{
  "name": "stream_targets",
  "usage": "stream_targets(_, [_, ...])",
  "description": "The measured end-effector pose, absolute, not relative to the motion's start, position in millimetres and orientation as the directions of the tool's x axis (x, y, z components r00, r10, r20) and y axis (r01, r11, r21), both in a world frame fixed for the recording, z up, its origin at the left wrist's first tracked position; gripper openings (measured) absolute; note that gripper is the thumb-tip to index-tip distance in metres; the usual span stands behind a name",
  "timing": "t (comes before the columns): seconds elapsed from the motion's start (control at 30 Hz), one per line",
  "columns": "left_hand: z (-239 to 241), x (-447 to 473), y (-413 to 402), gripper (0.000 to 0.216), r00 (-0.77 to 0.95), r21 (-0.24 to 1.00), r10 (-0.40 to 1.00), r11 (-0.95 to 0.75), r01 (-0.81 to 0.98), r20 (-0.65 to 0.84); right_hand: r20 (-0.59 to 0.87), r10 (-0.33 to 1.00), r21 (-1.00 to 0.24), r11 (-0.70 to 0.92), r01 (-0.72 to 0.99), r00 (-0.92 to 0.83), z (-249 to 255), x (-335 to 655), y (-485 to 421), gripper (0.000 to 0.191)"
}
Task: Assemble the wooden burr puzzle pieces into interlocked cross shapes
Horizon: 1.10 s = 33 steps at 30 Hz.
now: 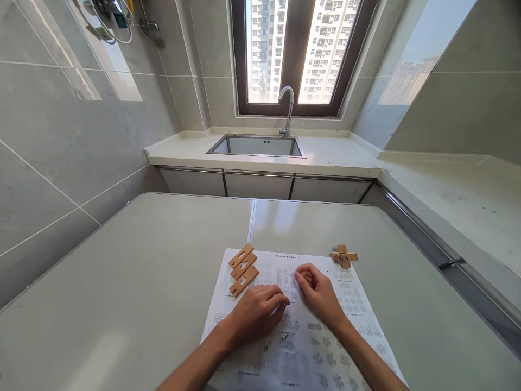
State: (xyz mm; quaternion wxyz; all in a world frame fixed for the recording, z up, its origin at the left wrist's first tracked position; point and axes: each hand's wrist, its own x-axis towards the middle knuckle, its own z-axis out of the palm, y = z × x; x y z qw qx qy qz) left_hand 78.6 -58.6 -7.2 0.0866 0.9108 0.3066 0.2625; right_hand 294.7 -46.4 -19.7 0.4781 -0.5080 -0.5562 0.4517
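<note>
Occupying the middle of one printed sheet [303, 353], the left hand [264, 308] and right hand [319, 293] are loosely curled; whether either pinches anything cannot be told. Three wooden slats [240, 271] lie at the sheet's upper-left corner, one crossed wooden cluster [343, 256] at its upper-right corner.

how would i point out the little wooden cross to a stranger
On the pale table lies a large printed sheet. At the sheet's far right corner sits the small wooden cross. Its pieces cross one another, unlike the three flat wooden pieces lined up near the far left corner.
</note>
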Motion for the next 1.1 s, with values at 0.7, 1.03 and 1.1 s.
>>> stream_targets(0.7, [-11.4,78.5,-60.2,0.020,0.661,0.304,0.617,-0.786,0.538,0.427,0.174,0.960,-0.845,0.260,0.468,-0.220,-27.5,284.9,-55.8,0.019])
stream_targets(1.03, [22.4,61.4,-34.8,0.015,0.565,0.410,0.687,-0.726,0.551,0.457,0.185,0.959,-0.836,0.269,0.479,-0.214,-24.6,285.1,-53.9,0.025])
stream_targets(1.1, [25.9,49.9,-22.0,0.017,0.502,0.423,0.716,-0.695,0.582,0.485,0.185,0.960,-0.832,0.268,0.485,-0.213,-25.6,285.3,-53.1,0.026])
